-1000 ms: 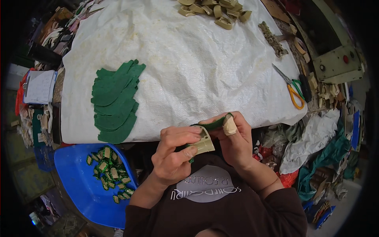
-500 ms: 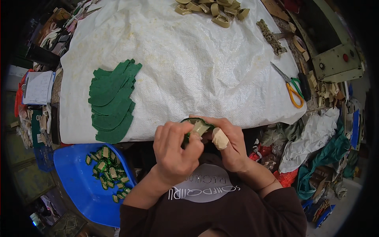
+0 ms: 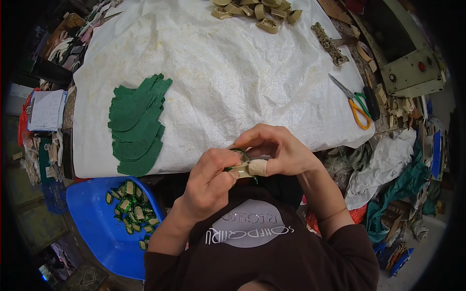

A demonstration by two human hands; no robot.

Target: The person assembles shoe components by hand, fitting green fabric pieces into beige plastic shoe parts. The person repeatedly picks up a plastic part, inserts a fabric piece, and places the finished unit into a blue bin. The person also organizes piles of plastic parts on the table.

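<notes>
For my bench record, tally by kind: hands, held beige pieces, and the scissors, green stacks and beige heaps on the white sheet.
Hands: 2 (left hand, right hand)
Held beige piece: 1
Scissors: 1
Green stack: 1
Beige heap: 1
Total: 6

A dark brown shirt (image 3: 291, 262) bears a grey oval (image 3: 257, 232).

Soft light puts a faint sheen on the white sheet (image 3: 208, 82); shadow pools beneath its near edge, straight lines bow toward the rim, corners go black.
</notes>
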